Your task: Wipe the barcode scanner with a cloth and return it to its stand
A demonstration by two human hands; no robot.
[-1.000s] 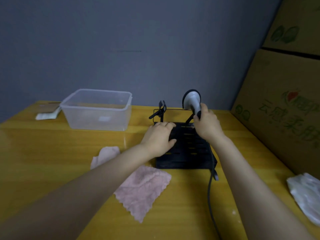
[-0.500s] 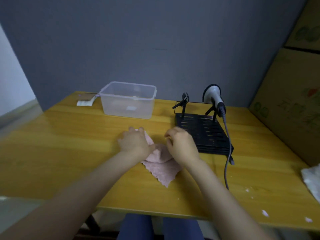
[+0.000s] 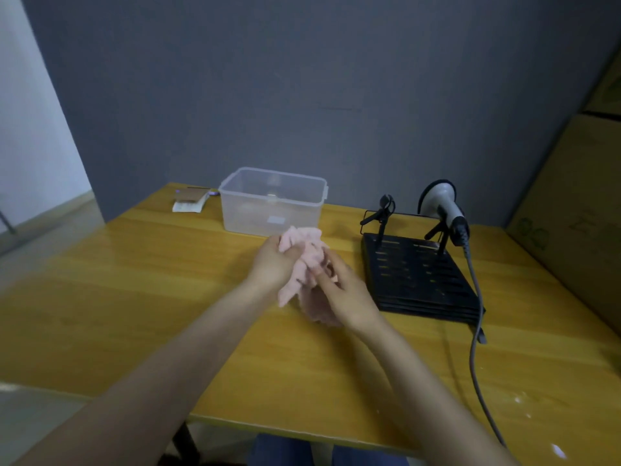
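Head view: my left hand and right hand both have fingers curled around the bunched pink cloth, lifted above the yellow surface. To the right, the barcode scanner sits on its black stand.

Both forearms reach forward and converge at the middle of the view. The left hand is curled closed with its thumb pressed inward, back of the hand facing left. The right hand lies just beside it, fingers bent toward the left palm
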